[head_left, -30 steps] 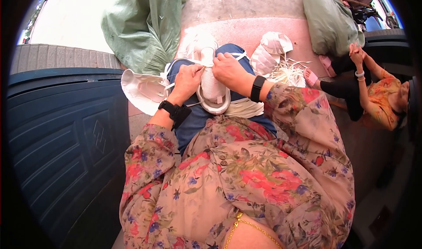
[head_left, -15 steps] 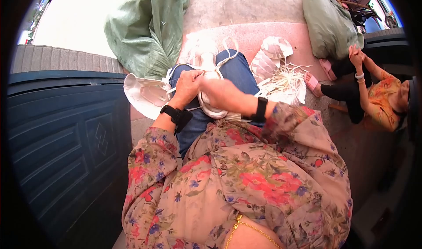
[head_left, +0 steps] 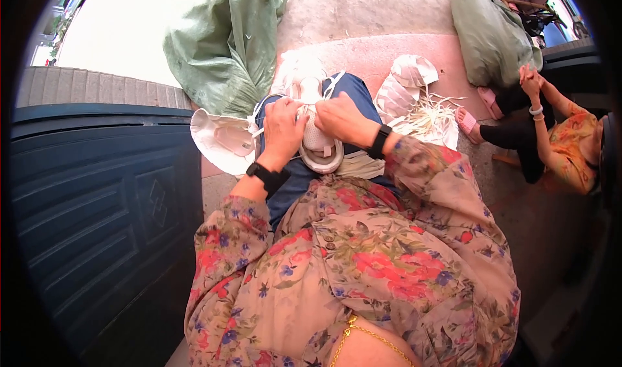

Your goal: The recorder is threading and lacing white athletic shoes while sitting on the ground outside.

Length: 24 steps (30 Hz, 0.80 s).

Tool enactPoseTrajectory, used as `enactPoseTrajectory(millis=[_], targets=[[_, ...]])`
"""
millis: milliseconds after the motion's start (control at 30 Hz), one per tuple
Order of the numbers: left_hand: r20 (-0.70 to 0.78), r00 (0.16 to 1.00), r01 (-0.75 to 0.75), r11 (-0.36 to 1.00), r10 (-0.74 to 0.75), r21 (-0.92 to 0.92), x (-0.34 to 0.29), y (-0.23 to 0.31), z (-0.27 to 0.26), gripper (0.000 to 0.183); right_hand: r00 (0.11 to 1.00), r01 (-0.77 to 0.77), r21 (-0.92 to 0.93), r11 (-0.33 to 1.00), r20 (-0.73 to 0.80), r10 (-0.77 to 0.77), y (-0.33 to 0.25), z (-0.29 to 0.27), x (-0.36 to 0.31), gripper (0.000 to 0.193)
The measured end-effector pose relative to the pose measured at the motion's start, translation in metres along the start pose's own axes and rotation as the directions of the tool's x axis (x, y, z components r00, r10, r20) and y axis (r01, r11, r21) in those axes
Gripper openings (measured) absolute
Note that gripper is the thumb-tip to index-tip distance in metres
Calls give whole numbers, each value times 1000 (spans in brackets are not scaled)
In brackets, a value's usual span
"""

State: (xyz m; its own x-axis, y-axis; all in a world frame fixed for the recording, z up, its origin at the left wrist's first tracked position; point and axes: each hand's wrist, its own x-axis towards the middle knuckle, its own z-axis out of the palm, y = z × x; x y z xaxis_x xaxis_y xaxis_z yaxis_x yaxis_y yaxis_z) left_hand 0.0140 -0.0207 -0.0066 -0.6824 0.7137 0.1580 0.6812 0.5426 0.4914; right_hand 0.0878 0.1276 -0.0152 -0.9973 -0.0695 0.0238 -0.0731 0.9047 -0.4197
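Note:
A white shoe [head_left: 319, 148] lies across my lap, its heel toward me and its tongue [head_left: 313, 89] pointing away. A white shoelace [head_left: 335, 82] runs through it, with a loop standing up beside the tongue. My left hand [head_left: 283, 130] is closed at the left side of the shoe's opening, fingertips pinching the lace. On the right side, my right hand [head_left: 346, 118] is closed with bent fingers at the lacing, also pinching lace. The fingers hide much of the lace and the eyelets.
Left of my knee sits an open white bag [head_left: 223, 143] with pale items inside. At right, a bundle of loose white laces [head_left: 427, 117] lies by white wrapping. Green sacks [head_left: 227, 49] stand ahead. A co-worker [head_left: 564, 133] sits at right, hands joined. A dark blue panel [head_left: 103, 218] borders my left.
My hands were close together over the shoe and have moved apart to its two sides. The right hand has shifted upward and right, uncovering more of the shoe's heel end.

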Motion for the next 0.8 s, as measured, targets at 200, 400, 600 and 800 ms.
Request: enactPoseTrajectory(millis=[200,400,600,800], targets=[[4,959,-282,954,284,-102,11,18,-3,14,945,-306,492,815,53,322,-3,-19,-31,21],[136,922,-247,821,363,-515,15,85,-29,9,854,-177,983,-46,177,489,30,-25,-42,21],[211,941,337,691,-264,-639,20,67,-27,15,866,-79,997,16,61,496,4,-37,-38,23],[194,961,276,760,-198,-589,14,62,-25,18,888,-72,981,180,-19,460,-5,-28,-30,27]])
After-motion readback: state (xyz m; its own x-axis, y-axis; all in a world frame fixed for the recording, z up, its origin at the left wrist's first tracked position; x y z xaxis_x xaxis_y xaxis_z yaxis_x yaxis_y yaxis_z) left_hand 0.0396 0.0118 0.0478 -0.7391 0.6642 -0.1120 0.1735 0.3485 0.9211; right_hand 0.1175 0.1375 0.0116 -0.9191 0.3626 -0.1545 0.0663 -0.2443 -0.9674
